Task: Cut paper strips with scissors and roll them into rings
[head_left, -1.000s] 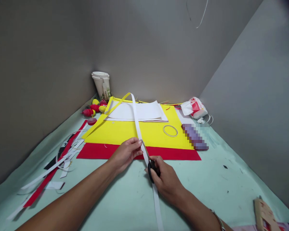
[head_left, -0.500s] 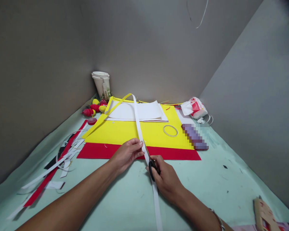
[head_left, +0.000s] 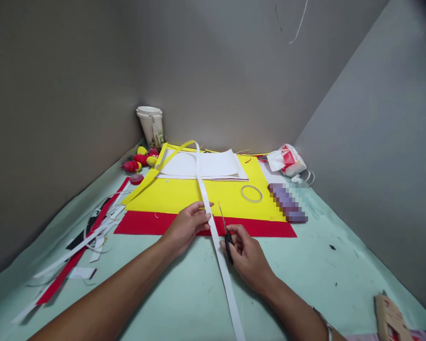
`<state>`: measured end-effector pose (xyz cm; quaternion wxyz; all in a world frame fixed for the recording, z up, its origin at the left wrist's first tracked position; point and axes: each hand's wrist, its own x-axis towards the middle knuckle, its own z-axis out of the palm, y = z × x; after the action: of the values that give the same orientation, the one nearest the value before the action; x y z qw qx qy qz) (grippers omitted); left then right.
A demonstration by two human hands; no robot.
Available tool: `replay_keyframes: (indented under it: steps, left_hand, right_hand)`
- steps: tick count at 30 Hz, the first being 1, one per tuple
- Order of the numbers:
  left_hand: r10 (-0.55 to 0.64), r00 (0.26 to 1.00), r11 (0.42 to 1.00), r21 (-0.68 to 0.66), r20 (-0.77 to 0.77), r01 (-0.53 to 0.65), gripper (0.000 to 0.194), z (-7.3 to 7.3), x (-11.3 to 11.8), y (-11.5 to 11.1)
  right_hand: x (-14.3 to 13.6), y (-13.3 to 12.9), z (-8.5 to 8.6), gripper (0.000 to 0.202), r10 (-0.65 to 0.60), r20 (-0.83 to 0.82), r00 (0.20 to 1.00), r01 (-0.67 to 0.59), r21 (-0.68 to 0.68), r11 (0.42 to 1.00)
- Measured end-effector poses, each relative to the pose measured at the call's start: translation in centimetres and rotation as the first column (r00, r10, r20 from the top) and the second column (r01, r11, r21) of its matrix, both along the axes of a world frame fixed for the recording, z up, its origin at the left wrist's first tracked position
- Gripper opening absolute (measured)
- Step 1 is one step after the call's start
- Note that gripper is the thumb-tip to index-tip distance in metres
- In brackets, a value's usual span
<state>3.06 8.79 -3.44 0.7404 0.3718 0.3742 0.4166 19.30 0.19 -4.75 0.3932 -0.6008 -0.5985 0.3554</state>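
A long narrow strip (head_left: 220,260), white on the side facing me and yellow where it bends over at the far end, runs toward me past the near edge of view. My left hand (head_left: 190,222) pinches it near the middle between thumb and fingers. Just right of the strip, my right hand (head_left: 246,255) grips black-handled scissors (head_left: 229,244) with the blades pointing away from me, apart from the strip. Under and beyond the hands lie a yellow sheet (head_left: 177,196) and a red sheet (head_left: 138,222), with white paper (head_left: 218,165) on top.
Red, white and black offcuts (head_left: 81,253) lie at the left. A paper cup (head_left: 151,125) and red-and-yellow thread-wound pieces (head_left: 130,166) stand at the back left. A tape ring (head_left: 251,193), a pixelated purple item (head_left: 287,202) and a tissue pack (head_left: 291,160) are at the right; a beige tool (head_left: 390,315) sits near right.
The scissors have moved right, off the strip, and their blades now show beside it. My left hand keeps its pinch on the strip, whose near end has swung slightly right.
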Motion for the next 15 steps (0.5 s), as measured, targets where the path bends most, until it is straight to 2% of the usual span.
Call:
replay_keyframes:
  steps: [4, 10, 15]
  left_hand:
    - [0.01, 1.0, 1.0, 0.022, -0.011, -0.01, 0.031, -0.02, -0.05, 0.11]
    - [-0.021, 1.0, 0.999, 0.038, -0.004, 0.021, 0.017, -0.05, -0.06, 0.18]
    - [0.016, 1.0, 0.999, 0.03, 0.002, -0.016, 0.015, -0.12, -0.12, 0.34]
  right_hand:
    - [-0.12, -0.19, 0.05, 0.022, 0.01, -0.095, 0.995, -0.011, -0.009, 1.0]
    - [-0.17, 0.27, -0.24, 0.034, -0.049, -0.26, 0.964, 0.051, 0.0, 0.999]
    - [-0.12, -0.02, -0.01, 0.026, 0.036, -0.159, 0.987, -0.036, -0.002, 0.999]
